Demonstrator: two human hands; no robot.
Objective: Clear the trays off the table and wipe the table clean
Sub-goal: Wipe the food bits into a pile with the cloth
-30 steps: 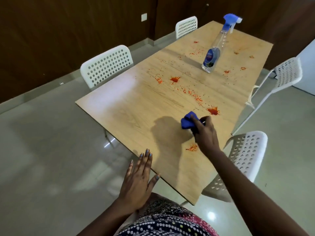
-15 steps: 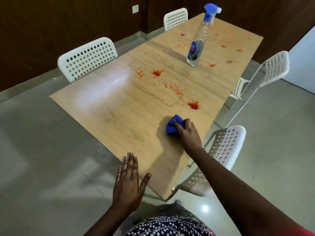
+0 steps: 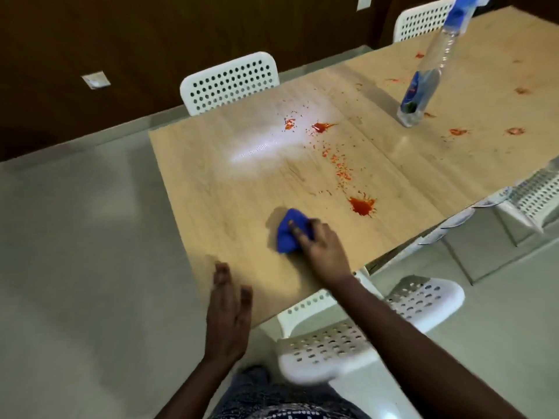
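Note:
A long wooden table (image 3: pixel 230 189) carries red sauce stains; the biggest splat (image 3: pixel 362 205) lies just right of my cloth, with a trail of small specks (image 3: pixel 340 167) leading to another blot (image 3: pixel 321 127) farther back. My right hand (image 3: pixel 320 246) presses a crumpled blue cloth (image 3: pixel 290 231) flat on the tabletop near the front end. My left hand (image 3: pixel 228 309) rests open at the table's near corner, fingers together and thumb apart, holding nothing. No trays are in view.
A clear spray bottle (image 3: pixel 423 86) with a blue trigger stands on the far right part of the table among more red spots. White perforated chairs stand at the left side (image 3: pixel 230 81), the far side (image 3: pixel 422 21), the right (image 3: pixel 532 195) and right below me (image 3: pixel 363 325).
My right hand has dragged the blue cloth back toward the near end of the table, and the stain near its edge is gone. My view has swung left and closer.

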